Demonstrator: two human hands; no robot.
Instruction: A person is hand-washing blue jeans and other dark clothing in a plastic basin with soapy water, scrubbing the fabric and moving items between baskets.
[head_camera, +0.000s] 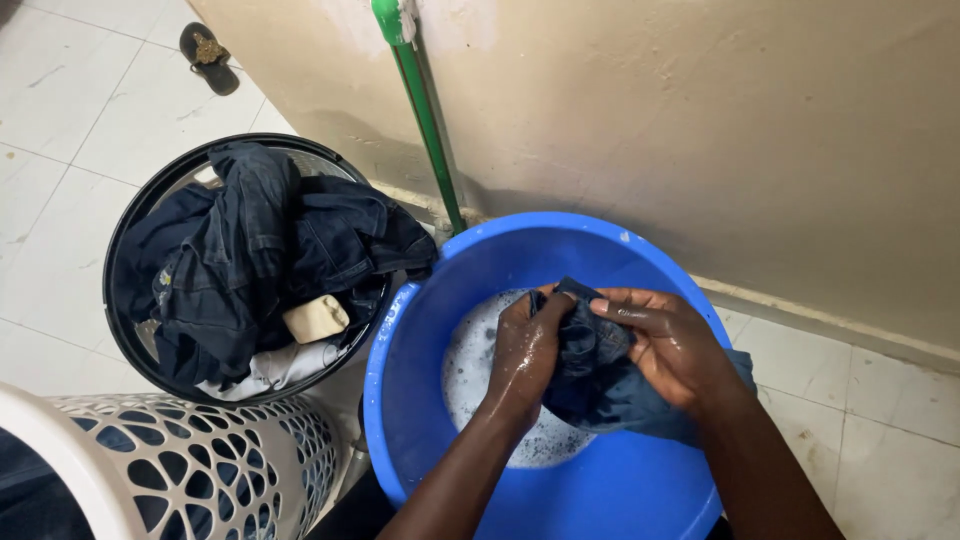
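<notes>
Both forearms are reaching up from the bottom, left hand (525, 350) and right hand (672, 345) clenching bunched dark cloth (597, 385) over the blue basin (420, 420), probably soggy, heavy, slippery, floppy.

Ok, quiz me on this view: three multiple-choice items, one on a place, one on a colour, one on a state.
1. Where does the round dark tub of dark clothes sit?
A in front of the blue basin
B to the left of the blue basin
C inside the laundry basket

2. What colour is the pole against the wall?
A green
B red
C yellow

3. What is in the blue basin?
A nothing
B clear water
C sudsy water

Answers: 1 B, the tub lies left of the basin. 2 A, its shaft is green. 3 C, foam surrounds the dark garment gripped by left hand and right hand.
</notes>
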